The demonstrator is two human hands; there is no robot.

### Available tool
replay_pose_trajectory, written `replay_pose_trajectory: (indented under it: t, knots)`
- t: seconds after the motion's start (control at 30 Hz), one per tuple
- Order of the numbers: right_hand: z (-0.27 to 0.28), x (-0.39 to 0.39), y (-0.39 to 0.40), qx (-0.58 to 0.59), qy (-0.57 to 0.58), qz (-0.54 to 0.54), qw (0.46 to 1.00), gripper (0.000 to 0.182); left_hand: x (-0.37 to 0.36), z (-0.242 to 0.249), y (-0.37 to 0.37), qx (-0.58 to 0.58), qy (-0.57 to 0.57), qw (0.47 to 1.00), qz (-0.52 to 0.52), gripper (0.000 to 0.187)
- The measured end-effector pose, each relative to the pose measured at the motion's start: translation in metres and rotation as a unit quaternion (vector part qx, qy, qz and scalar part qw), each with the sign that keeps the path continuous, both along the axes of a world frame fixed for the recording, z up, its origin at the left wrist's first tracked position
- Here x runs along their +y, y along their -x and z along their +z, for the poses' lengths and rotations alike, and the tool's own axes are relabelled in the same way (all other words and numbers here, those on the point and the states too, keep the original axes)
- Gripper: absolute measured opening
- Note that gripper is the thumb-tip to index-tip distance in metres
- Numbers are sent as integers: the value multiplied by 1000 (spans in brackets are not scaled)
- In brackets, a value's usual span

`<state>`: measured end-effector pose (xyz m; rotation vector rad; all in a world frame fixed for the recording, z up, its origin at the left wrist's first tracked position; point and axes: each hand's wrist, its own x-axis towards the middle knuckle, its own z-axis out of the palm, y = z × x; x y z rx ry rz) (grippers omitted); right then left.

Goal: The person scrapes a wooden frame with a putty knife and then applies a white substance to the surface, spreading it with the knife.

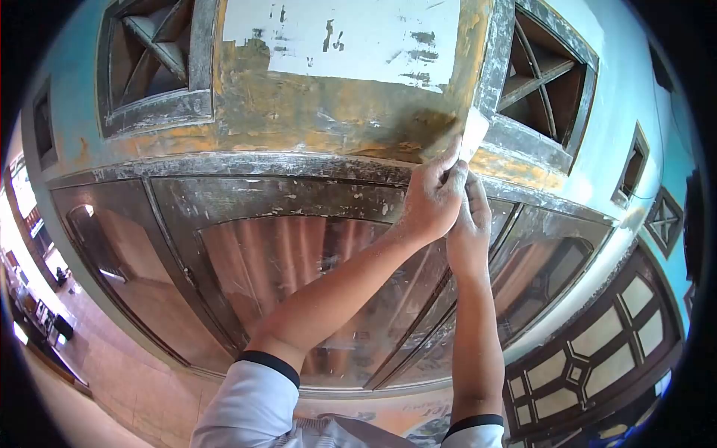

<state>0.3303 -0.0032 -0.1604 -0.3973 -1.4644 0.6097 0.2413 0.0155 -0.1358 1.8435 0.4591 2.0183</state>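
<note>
Both my arms reach up to the wall, and my hands meet below the right window vent. My left hand (435,198) is closed, its thumb and fingers pinched around the lower end of a thin, flat white piece (474,133). Close against it, my right hand (470,216) has its fingertips closed at the same lower end. The white piece tilts up to the right, over the edge of the vent's frame. Behind it the wall panel (336,112) shows worn brown and yellow paint, with a white patch (299,37) above. Dust whitens my fingers.
Wooden vents with crossed bars sit at left (153,56) and right (541,78). A worn wooden ledge (284,163) runs below the panel, above glazed panes (276,254) with a curtain behind. A dark panelled door (597,351) stands lower right; tiled floor (112,351) lies lower left.
</note>
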Motion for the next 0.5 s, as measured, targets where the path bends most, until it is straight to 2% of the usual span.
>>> replay_pose_trajectory:
  t: [0.03, 0.1, 0.13, 0.17, 0.2, 0.23, 0.3, 0.33, 0.37, 0.4, 0.43, 0.47, 0.5]
  knots:
    - [0, -2, -2, -12, 14, -3, 1000, 32, 1, -4, 2, 0, 2, 1000, -5, 41]
    - [-7, 7, -11, -23, 17, 2, 1000, 35, -6, -5, 16, 86, -114, 979, 149, 45]
    - [-6, 6, -12, -46, 50, -25, 997, 36, -9, -4, 32, 155, -89, 966, 188, 51]
    - [-5, 6, -13, -68, 83, -49, 993, 38, -11, 1, 43, 122, -93, 974, 165, 45]
    - [3, 3, -16, -145, 109, -93, 979, 44, -10, 11, 59, 138, -149, 955, 217, 40]
    - [9, 1, -12, -144, 110, -95, 979, 44, -10, 22, 78, 154, -204, 930, 266, 36]
    - [23, -3, 0, -191, -49, -252, 947, 47, -17, 47, 115, 207, -246, 864, 387, 30]
    - [32, -4, 5, -215, -65, -297, 928, 50, -15, 62, 134, 224, -267, 828, 439, 34]
    - [38, 0, 8, -214, -63, -299, 928, 50, -13, 76, 151, 240, -286, 788, 489, 39]
    - [44, 4, 11, -226, -128, -328, 908, 48, -13, 88, 165, 241, -287, 789, 486, 39]
    - [50, 8, 14, -236, -191, -355, 884, 47, -14, 100, 177, 270, -278, 725, 569, 39]
    - [57, 11, 19, -230, -180, -343, 893, 45, -18, 108, 186, 296, -265, 652, 646, 43]
    - [61, 13, 21, -230, -180, -344, 893, 45, -27, 115, 192, 296, -266, 652, 645, 43]
